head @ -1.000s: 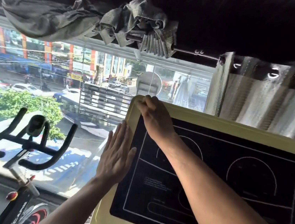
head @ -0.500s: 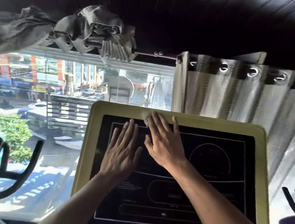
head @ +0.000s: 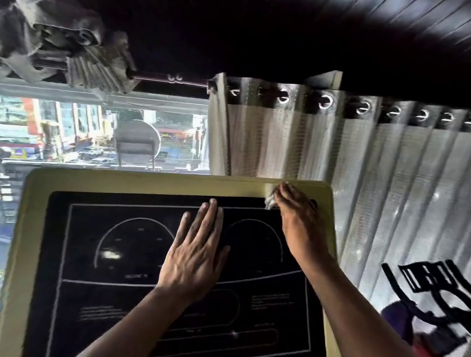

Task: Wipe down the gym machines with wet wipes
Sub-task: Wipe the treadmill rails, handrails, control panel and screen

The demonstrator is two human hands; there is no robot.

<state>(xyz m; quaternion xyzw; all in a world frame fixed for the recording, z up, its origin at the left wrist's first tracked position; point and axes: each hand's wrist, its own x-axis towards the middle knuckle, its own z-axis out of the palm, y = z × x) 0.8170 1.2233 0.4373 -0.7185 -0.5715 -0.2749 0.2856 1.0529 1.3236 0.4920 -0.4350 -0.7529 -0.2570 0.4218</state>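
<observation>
A gym machine's console [head: 34, 213] fills the lower middle: a pale yellow frame around a black panel with white outlines. My left hand [head: 194, 252] lies flat on the black panel near its centre, fingers straight and together. My right hand [head: 298, 212] is at the console's top right corner, pressing a crumpled white wet wipe [head: 270, 202] against the yellow rim. Only a small edge of the wipe shows beside my fingers.
A window [head: 85, 136] behind the console looks over a street. Grey eyelet curtains [head: 391, 182] hang at the right, and a bundled curtain [head: 52, 40] sits on the rod at upper left. Black handlebars of another machine [head: 437, 292] stand at the right.
My right hand has slid the wipe along the console's top edge from the left corner to the right corner. My left hand moved onto the panel and rightward. The view has shifted right.
</observation>
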